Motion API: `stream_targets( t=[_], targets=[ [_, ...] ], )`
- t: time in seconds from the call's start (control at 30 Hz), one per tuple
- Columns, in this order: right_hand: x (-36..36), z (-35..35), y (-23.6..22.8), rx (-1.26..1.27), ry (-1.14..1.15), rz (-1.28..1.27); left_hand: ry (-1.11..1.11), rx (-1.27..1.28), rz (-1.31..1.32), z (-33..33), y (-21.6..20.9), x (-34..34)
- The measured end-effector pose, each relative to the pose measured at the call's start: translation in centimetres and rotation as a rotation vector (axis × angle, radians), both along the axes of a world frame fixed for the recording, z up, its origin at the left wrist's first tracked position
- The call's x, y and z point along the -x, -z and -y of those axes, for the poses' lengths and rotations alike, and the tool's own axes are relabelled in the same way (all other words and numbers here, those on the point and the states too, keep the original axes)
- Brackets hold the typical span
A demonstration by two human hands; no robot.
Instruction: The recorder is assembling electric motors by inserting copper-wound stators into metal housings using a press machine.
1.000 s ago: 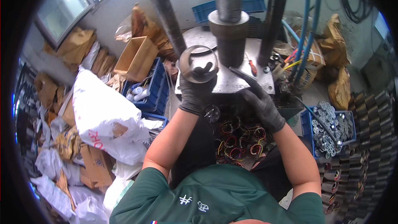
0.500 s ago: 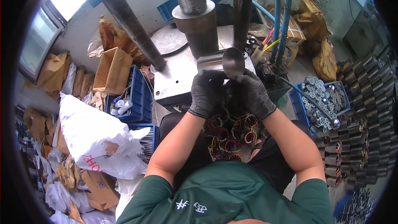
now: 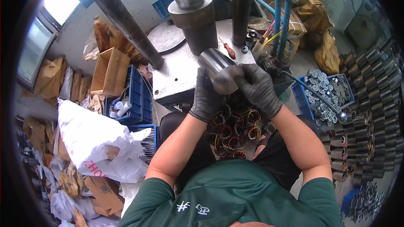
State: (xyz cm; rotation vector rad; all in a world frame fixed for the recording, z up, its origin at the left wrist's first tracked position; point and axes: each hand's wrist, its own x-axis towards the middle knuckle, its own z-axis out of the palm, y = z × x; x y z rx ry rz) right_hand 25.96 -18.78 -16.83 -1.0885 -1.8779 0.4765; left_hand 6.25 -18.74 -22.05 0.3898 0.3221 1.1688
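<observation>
Gloved left hand (image 3: 206, 97) and gloved right hand (image 3: 260, 90) grasp one smooth, shiny metal cylinder (image 3: 216, 67) between them.

Nearest, ring-shaped wire coils (image 3: 233, 142) in red, yellow and black lie on the floor, too crowded to count. Beyond them, the cylinder is tilted above the near edge of a flat, scuffed metal plate (image 3: 172, 85); the left hand cups its left side, the right hand's fingers grip its near end. Farther, one orange-handled screwdriver (image 3: 229, 51) lies on the plate, right of one thick, stepped metal post (image 3: 198, 29). Two round, dark steel columns, left (image 3: 128, 29) and right (image 3: 241, 12), flank the post.
</observation>
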Motion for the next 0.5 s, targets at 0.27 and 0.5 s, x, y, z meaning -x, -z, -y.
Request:
stream_targets(
  t=[0.27,0.5],
  targets=[
    [-0.5,-0.4,-2.4,-0.422,0.083,-0.007,-0.072,-0.008,-0.007,-0.7,0.5,-1.0],
    [-2.0,0.0,-3.4,0.222,0.096,-0.297,-0.052,0.068,0.096,-0.2,0.0,0.0]
  ],
)
